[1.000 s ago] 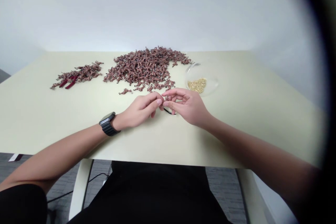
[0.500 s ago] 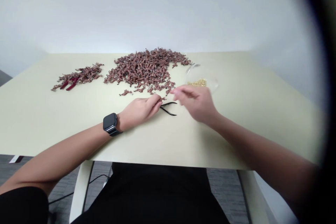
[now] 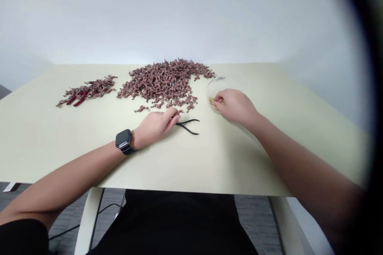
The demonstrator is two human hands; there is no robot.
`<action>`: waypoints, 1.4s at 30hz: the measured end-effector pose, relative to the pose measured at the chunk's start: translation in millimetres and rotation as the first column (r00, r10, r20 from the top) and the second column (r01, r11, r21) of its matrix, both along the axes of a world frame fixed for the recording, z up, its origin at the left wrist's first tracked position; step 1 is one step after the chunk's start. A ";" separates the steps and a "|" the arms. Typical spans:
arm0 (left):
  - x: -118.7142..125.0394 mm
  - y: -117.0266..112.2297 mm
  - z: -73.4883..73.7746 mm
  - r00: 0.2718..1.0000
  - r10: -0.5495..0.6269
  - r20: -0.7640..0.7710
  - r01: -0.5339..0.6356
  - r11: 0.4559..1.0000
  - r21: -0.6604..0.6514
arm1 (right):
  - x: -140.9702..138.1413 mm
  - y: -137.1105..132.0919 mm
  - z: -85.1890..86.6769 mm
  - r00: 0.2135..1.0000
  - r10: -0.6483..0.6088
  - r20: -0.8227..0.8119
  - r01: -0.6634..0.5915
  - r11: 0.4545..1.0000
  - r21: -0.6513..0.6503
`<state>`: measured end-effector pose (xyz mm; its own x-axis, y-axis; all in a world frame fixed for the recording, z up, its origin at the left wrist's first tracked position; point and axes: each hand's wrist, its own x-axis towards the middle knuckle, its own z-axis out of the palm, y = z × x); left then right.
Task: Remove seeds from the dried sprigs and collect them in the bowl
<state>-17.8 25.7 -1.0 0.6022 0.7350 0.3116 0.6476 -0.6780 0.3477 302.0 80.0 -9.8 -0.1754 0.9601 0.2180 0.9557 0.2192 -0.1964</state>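
On the wrist, just behind the left hand [image 3: 158, 126], a dark watch [image 3: 123, 138] is showing a black face, too small from here for any marking to be read. That hand is closing thumb against forefinger, pinching a small brown figure [image 3: 181, 111] that is poking out past the fingertips. Just below it, a pair of black pliers [image 3: 191, 120] is pointing its spread handles toward the other hand; I cannot tell whether the palm is gripping the tool or only covering it.

The right hand [image 3: 216, 101] is curling its fingers down inside a clear bowl [image 3: 213, 81], at the gold bits [image 3: 212, 101]; whether the tips are pinching one, I cannot tell.

Beyond the left hand, a large heap of brown figures [image 3: 164, 81] is covering part of the pale table [image 3: 179, 163], a few loose ones lying nearest the knuckles. Farther off to that hand's left, a smaller pile [image 3: 101, 87] is lying around a red-handled tool [image 3: 79, 99].
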 end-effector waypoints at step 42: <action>24.6 -22.7 9.0 0.636 0.310 0.707 0.323 0.725 -0.608 | -82.1 -62.9 10.8 0.242 0.036 -0.970 -0.316 0.948 -0.043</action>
